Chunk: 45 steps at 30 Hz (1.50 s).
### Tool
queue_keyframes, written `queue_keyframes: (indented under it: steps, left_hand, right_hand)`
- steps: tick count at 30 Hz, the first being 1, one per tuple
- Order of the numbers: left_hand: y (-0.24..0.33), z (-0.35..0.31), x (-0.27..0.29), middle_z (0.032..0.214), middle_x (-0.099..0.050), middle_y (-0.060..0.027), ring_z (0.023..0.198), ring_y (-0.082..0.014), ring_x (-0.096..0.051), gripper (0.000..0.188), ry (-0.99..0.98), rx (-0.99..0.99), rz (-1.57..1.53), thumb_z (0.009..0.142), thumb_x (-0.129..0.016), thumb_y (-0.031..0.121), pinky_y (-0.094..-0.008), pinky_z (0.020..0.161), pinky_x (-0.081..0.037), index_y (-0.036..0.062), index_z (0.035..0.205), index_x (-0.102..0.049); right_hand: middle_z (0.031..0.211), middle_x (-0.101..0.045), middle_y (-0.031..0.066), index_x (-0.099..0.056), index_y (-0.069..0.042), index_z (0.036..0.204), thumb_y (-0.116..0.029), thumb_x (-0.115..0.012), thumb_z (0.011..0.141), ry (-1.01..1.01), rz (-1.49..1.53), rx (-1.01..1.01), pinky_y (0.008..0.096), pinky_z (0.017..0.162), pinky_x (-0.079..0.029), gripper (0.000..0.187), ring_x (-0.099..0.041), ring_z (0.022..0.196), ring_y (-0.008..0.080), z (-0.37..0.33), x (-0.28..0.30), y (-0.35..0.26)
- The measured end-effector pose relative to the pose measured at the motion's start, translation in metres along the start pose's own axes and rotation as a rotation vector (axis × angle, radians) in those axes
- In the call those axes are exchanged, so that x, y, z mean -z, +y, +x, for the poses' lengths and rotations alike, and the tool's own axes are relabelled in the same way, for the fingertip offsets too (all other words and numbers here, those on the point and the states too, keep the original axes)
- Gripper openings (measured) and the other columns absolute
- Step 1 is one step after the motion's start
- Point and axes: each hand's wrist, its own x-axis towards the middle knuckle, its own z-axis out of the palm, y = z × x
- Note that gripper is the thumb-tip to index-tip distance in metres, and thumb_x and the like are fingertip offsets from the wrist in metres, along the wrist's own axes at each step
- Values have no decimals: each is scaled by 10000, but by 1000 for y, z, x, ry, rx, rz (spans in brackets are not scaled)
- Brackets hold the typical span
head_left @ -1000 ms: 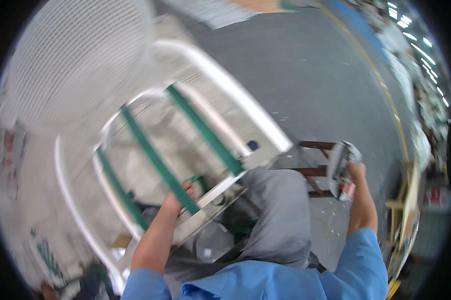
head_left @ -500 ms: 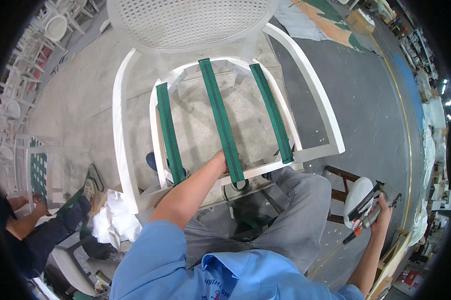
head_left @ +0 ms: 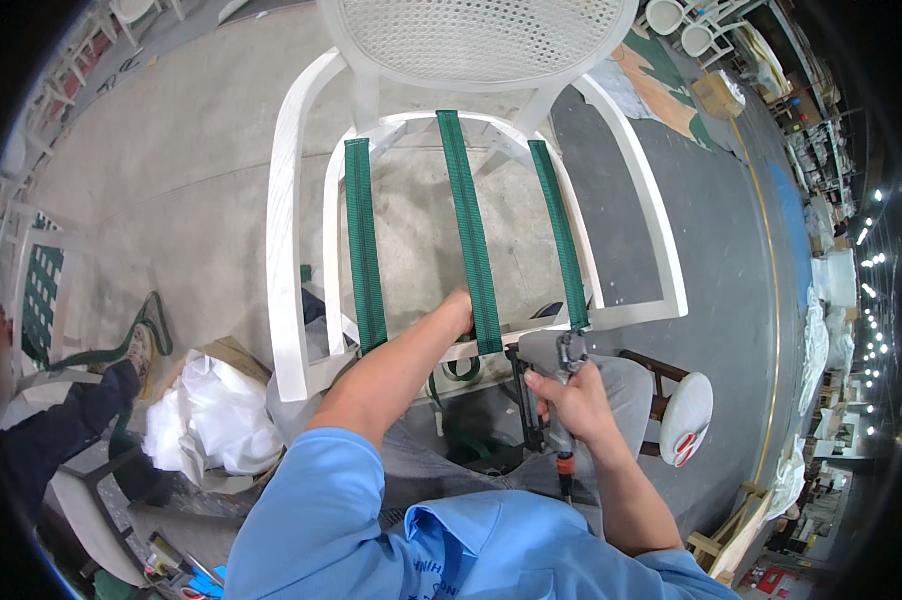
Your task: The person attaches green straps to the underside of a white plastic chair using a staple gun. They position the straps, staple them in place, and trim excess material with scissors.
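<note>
In front of me stands a white chair frame (head_left: pixel 302 180) with a woven back (head_left: pixel 481 45). Three green webbing straps run front to back across its seat opening: a left strap (head_left: pixel 364 240), a middle strap (head_left: pixel 470 235) and a right strap (head_left: pixel 560 235). My left hand (head_left: pixel 458 308) reaches over the front rail to the middle strap; its fingers are hidden behind the webbing. My right hand (head_left: pixel 574 402) is closed round the grip of a grey air staple gun (head_left: pixel 561 352). The gun's head is at the front rail, between the middle and right straps.
Right of my knee is a stool with a round pale seat (head_left: pixel 693 405), red-handled scissors (head_left: pixel 685 449) on it. White wrapping (head_left: pixel 216 415) is heaped to my left. Beyond it, another person's leg (head_left: pixel 66 420) shows beside a chair with green woven webbing (head_left: pixel 41 290).
My right hand has brought the staple gun from the far right to the chair's front rail. My left hand stays by the middle strap. The view has shifted, uncovering the scissors on the stool.
</note>
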Motion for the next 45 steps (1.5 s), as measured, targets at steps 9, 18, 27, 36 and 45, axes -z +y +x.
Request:
queue_keyframes:
  steps: [9, 18, 27, 36, 45]
  left_hand:
    - [-6, 13, 3, 795, -682, -110, 625, -231, -664, 208, -67, 1, 3, 1010, -567, 156, -404, 499, -555, -5, 975, -695]
    - [0, 7, 10, 856, -740, -122, 667, -211, -719, 269, -75, -27, 4, 1024, -582, 212, -354, 504, -575, -16, 1033, -725]
    - [6, 0, 10, 771, -666, -113, 577, -243, -633, 203, 1, -17, 23, 1004, -572, 132, -431, 486, -529, 7, 923, -709]
    - [5, -8, -1, 776, -672, -117, 614, -262, -649, 200, 41, -39, 50, 997, -580, 132, -445, 491, -535, 13, 916, -720]
    - [5, -4, 3, 763, -691, -75, 596, -215, -658, 215, -53, -9, 18, 1002, -590, 215, -391, 489, -536, 65, 952, -736]
  right_hand:
    - [689, -619, -13, -663, -30, 869, -125, -736, 933, 49, -114, -38, 267, 466, -456, 136, -567, 518, 79, 14, -20, 12]
    - [656, -606, -18, -657, -32, 852, -132, -735, 936, 53, -156, -60, 257, 454, -452, 152, -567, 505, 76, 13, -27, 1]
    - [726, -647, 7, -629, -9, 1050, -130, -778, 901, 9, -130, -25, 272, 469, -446, 243, -558, 525, 83, 19, -29, 9]
    - [771, -673, 15, -646, -14, 1099, -119, -777, 900, 20, -150, -44, 272, 497, -453, 261, -563, 550, 80, 17, -35, 14]
    - [725, -639, -1, -663, -27, 979, -129, -749, 933, -26, -114, 36, 263, 451, -448, 142, -569, 523, 85, 16, -44, 20]
